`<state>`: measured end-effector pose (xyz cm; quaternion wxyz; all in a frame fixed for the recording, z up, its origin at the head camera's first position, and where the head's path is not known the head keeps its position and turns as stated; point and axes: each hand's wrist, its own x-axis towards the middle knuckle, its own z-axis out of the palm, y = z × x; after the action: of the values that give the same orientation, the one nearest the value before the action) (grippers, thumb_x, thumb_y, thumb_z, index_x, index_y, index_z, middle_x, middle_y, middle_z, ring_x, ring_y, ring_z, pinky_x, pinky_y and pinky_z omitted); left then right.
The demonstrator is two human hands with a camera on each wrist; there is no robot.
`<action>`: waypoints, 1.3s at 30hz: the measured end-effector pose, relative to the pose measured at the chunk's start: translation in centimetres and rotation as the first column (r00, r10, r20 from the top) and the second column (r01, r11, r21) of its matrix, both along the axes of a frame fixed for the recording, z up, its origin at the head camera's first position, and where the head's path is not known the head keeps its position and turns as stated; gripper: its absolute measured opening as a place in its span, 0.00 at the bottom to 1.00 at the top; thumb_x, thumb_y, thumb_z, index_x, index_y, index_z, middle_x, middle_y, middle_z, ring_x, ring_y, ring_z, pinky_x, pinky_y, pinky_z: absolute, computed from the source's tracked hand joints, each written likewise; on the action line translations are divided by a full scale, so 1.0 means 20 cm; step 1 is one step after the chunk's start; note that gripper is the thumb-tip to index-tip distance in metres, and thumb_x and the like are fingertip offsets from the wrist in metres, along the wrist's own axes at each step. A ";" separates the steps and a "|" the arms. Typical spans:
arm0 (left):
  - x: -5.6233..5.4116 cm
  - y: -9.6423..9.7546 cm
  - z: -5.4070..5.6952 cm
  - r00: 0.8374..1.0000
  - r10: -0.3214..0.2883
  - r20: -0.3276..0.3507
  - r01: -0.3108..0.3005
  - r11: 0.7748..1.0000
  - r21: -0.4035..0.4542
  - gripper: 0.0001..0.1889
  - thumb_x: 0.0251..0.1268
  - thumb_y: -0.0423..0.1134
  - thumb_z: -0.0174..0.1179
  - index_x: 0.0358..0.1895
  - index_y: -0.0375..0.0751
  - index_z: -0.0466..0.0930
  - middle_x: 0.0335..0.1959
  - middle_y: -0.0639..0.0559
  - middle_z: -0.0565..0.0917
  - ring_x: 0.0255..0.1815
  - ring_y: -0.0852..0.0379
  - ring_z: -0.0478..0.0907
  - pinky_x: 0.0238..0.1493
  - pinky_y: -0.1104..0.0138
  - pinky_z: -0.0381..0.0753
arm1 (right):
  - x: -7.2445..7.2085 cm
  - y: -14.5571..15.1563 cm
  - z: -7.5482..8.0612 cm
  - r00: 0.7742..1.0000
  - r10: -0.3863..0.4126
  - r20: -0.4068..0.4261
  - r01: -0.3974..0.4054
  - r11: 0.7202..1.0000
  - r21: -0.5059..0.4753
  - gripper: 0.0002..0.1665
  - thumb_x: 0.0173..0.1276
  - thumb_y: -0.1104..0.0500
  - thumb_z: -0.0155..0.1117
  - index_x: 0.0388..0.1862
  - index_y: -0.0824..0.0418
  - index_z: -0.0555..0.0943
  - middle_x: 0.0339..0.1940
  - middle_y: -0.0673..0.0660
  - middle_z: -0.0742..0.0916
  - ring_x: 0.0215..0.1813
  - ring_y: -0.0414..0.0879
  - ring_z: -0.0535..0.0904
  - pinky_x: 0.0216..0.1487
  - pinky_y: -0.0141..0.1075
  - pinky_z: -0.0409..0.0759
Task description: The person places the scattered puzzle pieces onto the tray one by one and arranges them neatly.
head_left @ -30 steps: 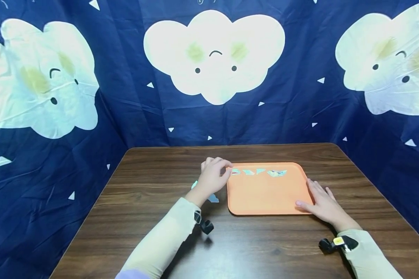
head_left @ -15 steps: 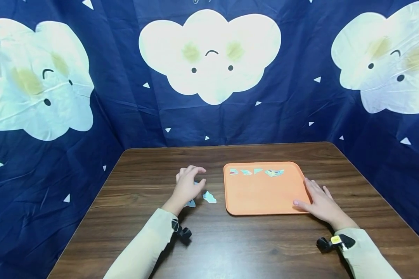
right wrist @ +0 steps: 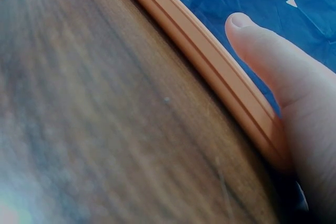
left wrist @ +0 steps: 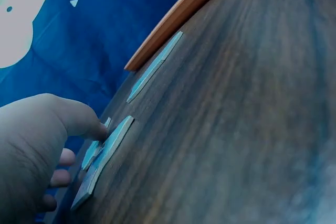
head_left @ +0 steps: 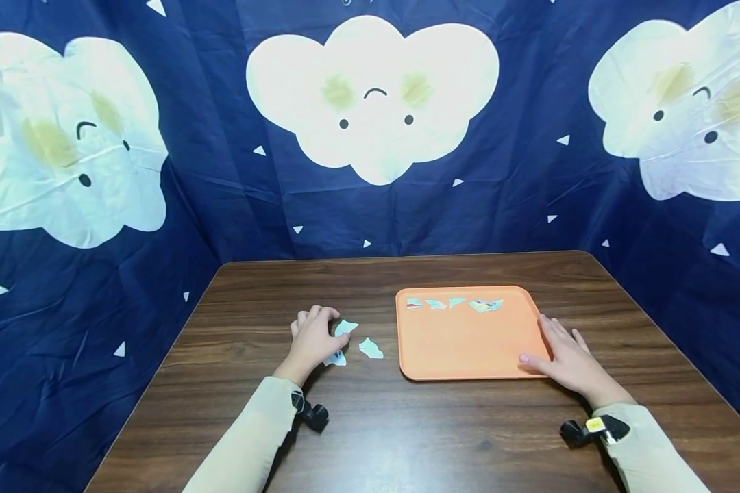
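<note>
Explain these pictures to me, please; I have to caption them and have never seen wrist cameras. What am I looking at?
There is no machine: each grip is a person's bare hand, the left hand and the right hand. The widest picture comes from a camera on the head, looking down; the other two come from small black cameras on the wrists.

On the brown table lies an orange tray with four patterned pieces along its far side. Three loose pieces lie left of it. The left hand is over two of these; I can't tell whether it touches one, but none looks lifted. The right hand rests at the tray's right edge.
</note>
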<state>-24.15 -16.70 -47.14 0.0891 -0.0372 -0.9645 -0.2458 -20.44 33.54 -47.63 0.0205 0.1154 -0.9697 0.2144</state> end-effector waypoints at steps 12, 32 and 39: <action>0.03 0.05 0.05 0.998 0.070 0.001 -0.069 0.994 -0.083 0.18 0.50 0.50 0.69 0.41 0.44 0.84 0.41 0.50 0.82 0.46 0.43 0.70 0.52 0.47 0.63 | 0.00 -0.01 0.01 1.000 -0.006 0.005 0.006 1.000 0.001 0.68 0.64 0.31 0.64 0.79 0.77 0.47 0.76 0.80 0.58 0.78 0.75 0.50 0.73 0.69 0.37; 0.01 0.09 0.06 0.993 0.090 -0.071 -0.102 0.979 -0.178 0.18 0.49 0.50 0.68 0.44 0.47 0.84 0.39 0.48 0.85 0.48 0.42 0.72 0.49 0.43 0.65 | 0.00 0.00 0.00 1.000 0.001 -0.004 -0.001 1.000 0.007 0.67 0.64 0.31 0.64 0.79 0.77 0.48 0.76 0.80 0.59 0.77 0.76 0.50 0.73 0.69 0.37; -0.02 0.14 0.07 0.992 0.070 -0.107 -0.083 0.989 -0.124 0.19 0.49 0.48 0.67 0.45 0.46 0.87 0.36 0.51 0.85 0.47 0.43 0.72 0.52 0.42 0.64 | -0.01 0.00 -0.02 1.000 -0.003 0.000 0.003 1.000 0.016 0.67 0.64 0.30 0.64 0.79 0.77 0.47 0.76 0.80 0.59 0.77 0.76 0.50 0.72 0.69 0.38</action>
<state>-24.48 -13.87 -45.81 0.1452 -0.0183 -0.9732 -0.1774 -20.62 33.58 -47.97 0.0200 0.1143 -0.9715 0.2067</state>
